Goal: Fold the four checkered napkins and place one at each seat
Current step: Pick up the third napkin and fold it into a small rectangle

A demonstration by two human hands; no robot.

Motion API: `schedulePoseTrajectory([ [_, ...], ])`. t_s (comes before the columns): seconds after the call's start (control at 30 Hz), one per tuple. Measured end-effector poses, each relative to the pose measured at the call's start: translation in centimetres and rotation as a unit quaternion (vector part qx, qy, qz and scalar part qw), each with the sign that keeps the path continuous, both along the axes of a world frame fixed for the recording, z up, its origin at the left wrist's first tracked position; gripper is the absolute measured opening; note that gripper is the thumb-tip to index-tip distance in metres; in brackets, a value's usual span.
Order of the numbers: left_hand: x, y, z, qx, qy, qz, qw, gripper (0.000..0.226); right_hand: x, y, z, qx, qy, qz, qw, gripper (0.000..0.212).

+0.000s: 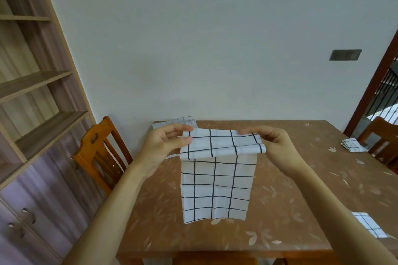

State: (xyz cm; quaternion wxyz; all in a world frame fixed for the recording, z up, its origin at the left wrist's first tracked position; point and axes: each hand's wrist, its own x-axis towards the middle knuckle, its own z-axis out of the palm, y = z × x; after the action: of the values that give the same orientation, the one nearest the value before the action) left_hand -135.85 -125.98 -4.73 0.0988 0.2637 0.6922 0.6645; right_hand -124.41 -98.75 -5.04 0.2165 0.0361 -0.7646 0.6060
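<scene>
A leaf-patterned brown table (280, 189) stands against a pale wall. Above its middle my left hand (165, 144) and right hand (273, 143) each pinch a top corner of the checkered napkin (217, 187), which hangs limp. Light, soft cloth: corners give the best hold, I judge.

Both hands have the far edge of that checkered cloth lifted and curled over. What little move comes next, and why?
Probably bring that pinched edge toward the person and lay it on the near edge. The left hand and right hand each hold a far corner of the napkin, only a narrow strip is turned over, and the rest lies flat on the table. That would finish the fold in half.
</scene>
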Motion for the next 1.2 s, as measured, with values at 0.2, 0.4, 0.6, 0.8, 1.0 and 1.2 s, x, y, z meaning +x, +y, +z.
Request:
schedulePoseTrajectory([
  [0.2,0.3,0.7,1.1,0.053,0.033,0.026,0.998,0.031,0.6,-0.9,0.2,-0.215,-0.095,0.112,0.965,0.053],
  [0.4,1.0,1.5,2.0,0.081,0.05,0.033,0.995,0.039,0.4,-1.3,-0.8,-0.089,-0.086,0.053,0.991,0.03],
  [0.6,1.2,1.1,0.9,-0.002,0.022,-0.028,0.999,0.054,0.1,-1.5,-0.5,-0.124,-0.033,-0.01,0.992,0.025],
  [0.8,1.1,1.4,0.1,-0.024,0.053,0.007,0.998,0.025,0.3,-1.1,-0.1,-0.099,-0.021,-0.012,0.995,0.025],
  [1.0,1.6,1.7,0.3,-0.04,0.039,-0.033,0.998,0.045,0.5,-0.8,-0.4,-0.046,-0.006,-0.035,0.998,0.02],
  [1.2,1.9,2.4,0.4,-0.021,0.025,0.0,0.999,0.022,0.8,-1.0,0.0,-0.023,0.0,-0.044,0.999,0.009],
])
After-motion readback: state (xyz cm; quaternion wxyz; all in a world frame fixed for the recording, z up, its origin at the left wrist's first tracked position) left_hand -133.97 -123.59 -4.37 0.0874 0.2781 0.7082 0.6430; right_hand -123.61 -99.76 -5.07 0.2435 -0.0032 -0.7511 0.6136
